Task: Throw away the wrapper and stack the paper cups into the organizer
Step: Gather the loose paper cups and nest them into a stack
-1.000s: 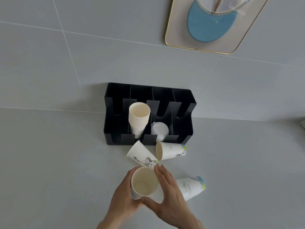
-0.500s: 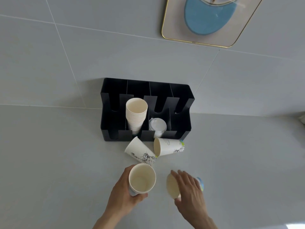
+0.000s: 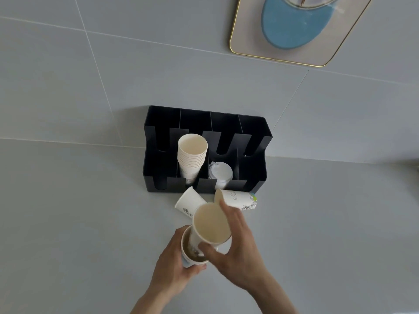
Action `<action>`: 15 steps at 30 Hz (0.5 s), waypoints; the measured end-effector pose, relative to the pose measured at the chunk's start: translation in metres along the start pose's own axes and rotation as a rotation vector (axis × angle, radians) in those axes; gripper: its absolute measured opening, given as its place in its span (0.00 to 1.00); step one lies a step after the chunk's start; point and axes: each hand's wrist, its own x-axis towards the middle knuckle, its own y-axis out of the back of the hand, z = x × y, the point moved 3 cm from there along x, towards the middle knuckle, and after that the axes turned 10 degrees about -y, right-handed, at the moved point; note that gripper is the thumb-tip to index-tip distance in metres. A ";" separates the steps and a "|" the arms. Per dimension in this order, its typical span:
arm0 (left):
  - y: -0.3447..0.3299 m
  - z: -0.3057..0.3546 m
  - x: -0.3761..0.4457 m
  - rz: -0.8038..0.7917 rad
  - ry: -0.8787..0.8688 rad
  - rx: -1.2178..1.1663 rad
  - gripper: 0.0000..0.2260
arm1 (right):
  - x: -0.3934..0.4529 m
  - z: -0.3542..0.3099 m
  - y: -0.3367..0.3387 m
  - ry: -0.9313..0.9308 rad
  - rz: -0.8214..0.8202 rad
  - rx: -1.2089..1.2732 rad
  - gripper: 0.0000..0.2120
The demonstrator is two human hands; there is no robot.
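Observation:
My left hand [image 3: 173,266] grips a white paper cup [image 3: 189,257] upright near the counter's front. My right hand [image 3: 235,248] holds a second paper cup [image 3: 212,223] by its rim, its base dipped into the mouth of the left-hand cup. Two more printed cups lie on their sides just behind: one [image 3: 188,203] to the left, one [image 3: 238,199] to the right. The black organizer [image 3: 254,177] stands against the wall, with a stack of paper cups [image 3: 192,155] in its second compartment from the left. No wrapper is in view.
White plastic lids [image 3: 221,173] sit in the organizer's third compartment; its two outer compartments look empty. A gold-rimmed tray [image 3: 249,51] with a blue disc hangs on the tiled wall at upper right. The grey counter [image 3: 79,223] spreads left and right.
My right hand picked up the cup that lay on the right and brought it left, over the cup in my left hand, its base now entering that cup.

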 end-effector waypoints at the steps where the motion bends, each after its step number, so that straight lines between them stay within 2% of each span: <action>1: 0.000 0.000 0.000 0.006 -0.004 0.006 0.35 | -0.002 0.006 -0.009 0.000 -0.042 -0.066 0.48; 3: 0.000 -0.001 0.001 0.010 -0.013 0.025 0.34 | -0.006 0.021 -0.025 0.011 -0.110 -0.159 0.50; 6: -0.002 -0.004 0.002 0.009 -0.016 0.035 0.35 | -0.010 0.036 -0.037 -0.020 -0.132 -0.213 0.47; 12: -0.003 -0.005 0.002 0.000 -0.034 0.036 0.37 | -0.009 0.042 -0.042 -0.039 -0.112 -0.211 0.45; 15: 0.009 -0.008 0.002 0.056 -0.021 0.002 0.37 | 0.010 0.038 -0.039 -0.071 -0.137 -0.176 0.42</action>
